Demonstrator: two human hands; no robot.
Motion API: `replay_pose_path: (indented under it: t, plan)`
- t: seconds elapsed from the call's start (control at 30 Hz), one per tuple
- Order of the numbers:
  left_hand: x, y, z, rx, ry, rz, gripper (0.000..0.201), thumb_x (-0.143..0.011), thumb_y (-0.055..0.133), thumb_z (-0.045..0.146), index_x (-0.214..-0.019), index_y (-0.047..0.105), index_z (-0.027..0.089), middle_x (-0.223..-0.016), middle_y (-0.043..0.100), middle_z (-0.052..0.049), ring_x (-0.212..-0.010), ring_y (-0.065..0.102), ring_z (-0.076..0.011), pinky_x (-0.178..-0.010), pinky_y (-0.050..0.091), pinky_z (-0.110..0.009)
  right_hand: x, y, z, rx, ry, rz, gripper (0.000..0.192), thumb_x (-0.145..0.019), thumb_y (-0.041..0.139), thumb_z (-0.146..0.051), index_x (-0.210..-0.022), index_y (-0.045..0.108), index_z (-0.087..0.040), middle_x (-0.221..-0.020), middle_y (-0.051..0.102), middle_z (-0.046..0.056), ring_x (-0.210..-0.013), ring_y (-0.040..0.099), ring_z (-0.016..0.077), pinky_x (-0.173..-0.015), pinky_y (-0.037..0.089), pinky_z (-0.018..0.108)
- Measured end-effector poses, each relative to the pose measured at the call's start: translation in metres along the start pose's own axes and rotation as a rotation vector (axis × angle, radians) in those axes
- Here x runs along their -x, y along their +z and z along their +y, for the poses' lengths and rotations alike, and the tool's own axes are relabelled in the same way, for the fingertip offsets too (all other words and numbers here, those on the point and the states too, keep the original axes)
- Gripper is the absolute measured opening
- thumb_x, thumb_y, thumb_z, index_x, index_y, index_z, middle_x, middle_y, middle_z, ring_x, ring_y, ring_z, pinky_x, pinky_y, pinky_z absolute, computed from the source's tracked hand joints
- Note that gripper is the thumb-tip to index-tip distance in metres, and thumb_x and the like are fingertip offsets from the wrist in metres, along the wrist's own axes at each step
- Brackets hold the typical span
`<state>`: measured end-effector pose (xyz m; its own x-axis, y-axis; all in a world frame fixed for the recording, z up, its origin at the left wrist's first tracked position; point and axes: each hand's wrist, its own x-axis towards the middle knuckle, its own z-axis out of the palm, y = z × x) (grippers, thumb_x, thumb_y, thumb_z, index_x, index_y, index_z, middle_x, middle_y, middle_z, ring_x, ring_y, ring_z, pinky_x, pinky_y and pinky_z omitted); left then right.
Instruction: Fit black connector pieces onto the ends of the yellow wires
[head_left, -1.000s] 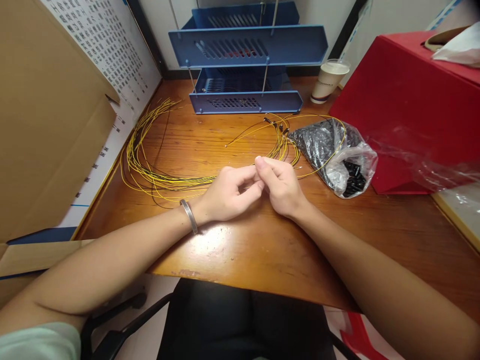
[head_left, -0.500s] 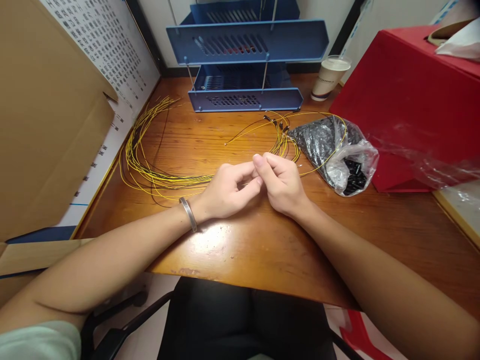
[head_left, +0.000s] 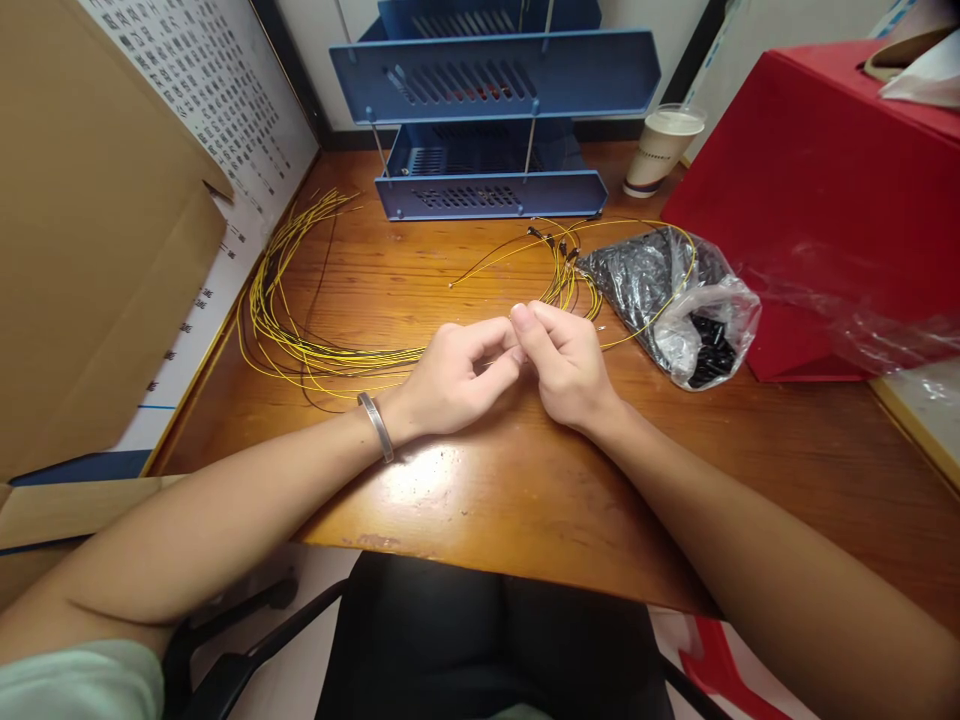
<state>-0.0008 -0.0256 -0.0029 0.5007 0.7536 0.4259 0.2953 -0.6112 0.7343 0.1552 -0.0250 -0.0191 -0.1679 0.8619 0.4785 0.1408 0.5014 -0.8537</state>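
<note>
- Yellow wire (head_left: 352, 357): a bundle of thin strands looped on the bench (head_left: 487, 500), running from the 9 o'clock side toward the centre, where one end reaches the two hands.
- Left hand (head_left: 450, 385): fingers curled, grip pinched at the wire end, fingertips touching those of the right hand; a metal bracelet (head_left: 376, 427) sits on the wrist.
- Right hand (head_left: 566, 365): fingers bent, grip pinched on the same spot; what lies between the fingertips is too small to tell.
- Plastic bag (head_left: 675, 300): at 2 o'clock of the hands, holding small black parts; a yellow strand crosses it.
- Blue letter tray (head_left: 491, 195): at 12 o'clock, stacked.
- Paper cup (head_left: 660, 150): at 1 o'clock, beside the red box (head_left: 810, 200).
</note>
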Motion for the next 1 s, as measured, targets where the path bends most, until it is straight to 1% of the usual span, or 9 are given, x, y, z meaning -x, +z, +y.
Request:
replay_pose_path:
  t: [0.13, 0.23, 0.4, 0.53, 0.73, 1.0]
  plan:
    - [0.0001, 0.0005, -0.0008, -0.011, 0.001, 0.007, 0.028, -0.095, 0.052, 0.029, -0.071, 0.052, 0.016, -0.06, 0.047, 0.004, -0.055, 0.038, -0.0067, -0.052, 0.033, -0.021, 0.0006, 0.0005, 0.0008, 0.004, 0.033, -0.005, 0.054, -0.1, 0.049, -0.056, -0.061, 0.04, -0.02, -0.057, 0.041, -0.004, -0.056, 0.037, 0.0083, -0.055, 0.031, 0.027]
    - [0.0, 0.0006, -0.0008, -0.013, 0.005, 0.0, 0.027, -0.094, 0.052, 0.029, -0.07, 0.052, 0.016, -0.06, 0.048, 0.004, -0.054, 0.039, -0.0067, -0.052, 0.033, -0.021, 0.0009, 0.0009, 0.0011, 0.001, 0.031, -0.005, 0.053, -0.101, 0.049, -0.054, -0.061, 0.041, -0.02, -0.057, 0.042, -0.004, -0.055, 0.037, 0.0082, -0.055, 0.03, 0.028]
    - [-0.0003, 0.0007, -0.001, -0.038, -0.027, -0.035, 0.024, -0.091, 0.051, 0.026, -0.069, 0.051, 0.016, -0.059, 0.049, 0.004, -0.054, 0.04, -0.0073, -0.053, 0.033, -0.023, 0.0008, 0.001, 0.0007, 0.037, 0.048, -0.007, 0.055, -0.1, 0.05, -0.056, -0.06, 0.038, -0.02, -0.057, 0.039, -0.004, -0.055, 0.036, 0.0082, -0.055, 0.029, 0.029]
    - [-0.0009, 0.0011, -0.0023, -0.068, -0.053, -0.065, 0.024, -0.09, 0.05, 0.027, -0.07, 0.052, 0.016, -0.06, 0.053, 0.002, -0.056, 0.043, -0.0084, -0.055, 0.034, -0.024, 0.0006, 0.0009, 0.0015, 0.056, 0.069, -0.02, 0.056, -0.099, 0.05, -0.059, -0.059, 0.039, -0.02, -0.057, 0.039, -0.004, -0.055, 0.036, 0.0086, -0.056, 0.029, 0.03]
    - [-0.0012, 0.0003, -0.003, -0.092, -0.057, -0.091, 0.023, -0.091, 0.049, 0.026, -0.072, 0.056, 0.015, -0.062, 0.055, 0.002, -0.057, 0.045, -0.0091, -0.056, 0.036, -0.025, 0.0013, 0.0003, 0.0034, 0.09, 0.08, -0.024, 0.059, -0.098, 0.048, -0.062, -0.059, 0.039, -0.02, -0.058, 0.04, -0.003, -0.057, 0.036, 0.0096, -0.058, 0.028, 0.03]
    - [-0.0024, -0.0006, -0.0024, -0.091, -0.064, -0.112, 0.022, -0.091, 0.051, 0.025, -0.072, 0.056, 0.016, -0.064, 0.057, 0.001, -0.059, 0.047, -0.0103, -0.057, 0.038, -0.025, 0.0014, -0.0005, 0.0028, 0.087, 0.093, -0.034, 0.06, -0.097, 0.047, -0.066, -0.059, 0.041, -0.02, -0.059, 0.041, -0.001, -0.059, 0.037, 0.0108, -0.058, 0.028, 0.03]
